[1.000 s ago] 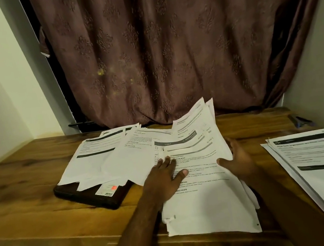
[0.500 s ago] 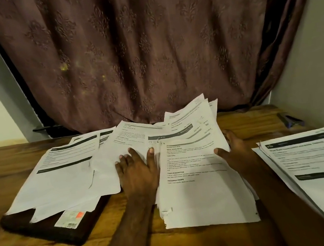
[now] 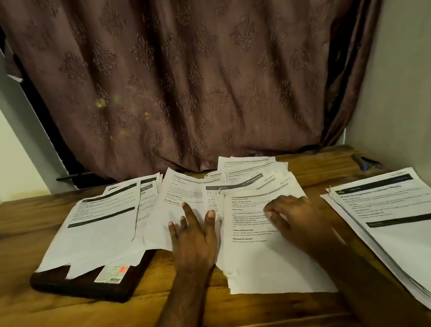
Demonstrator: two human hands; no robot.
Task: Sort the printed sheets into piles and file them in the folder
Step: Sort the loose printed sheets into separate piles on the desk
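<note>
Compared with half a second ago, I am seeing the right hand point(image 3: 289, 212) sitting further in on the middle pile point(image 3: 266, 256), its fingers now lying on the printed top sheet where before it was only at that pile's right edge. The left hand point(image 3: 195, 238) is lying flat much as it was, fingers straight and spread, pressing on the loose sheets point(image 3: 176, 210) just left of the middle pile, with the thumb touching that pile's left edge. The right hand's fingers are bending slightly and resting on the paper; I cannot tell whether they are pinching a sheet. Both forearms are reaching in from the near edge of the wooden table point(image 3: 23, 323). The dark folder point(image 3: 87, 285) is lying at the left, half covered by the left pile point(image 3: 99, 229). Another pile point(image 3: 412, 232) is lying well apart at the right.
</note>
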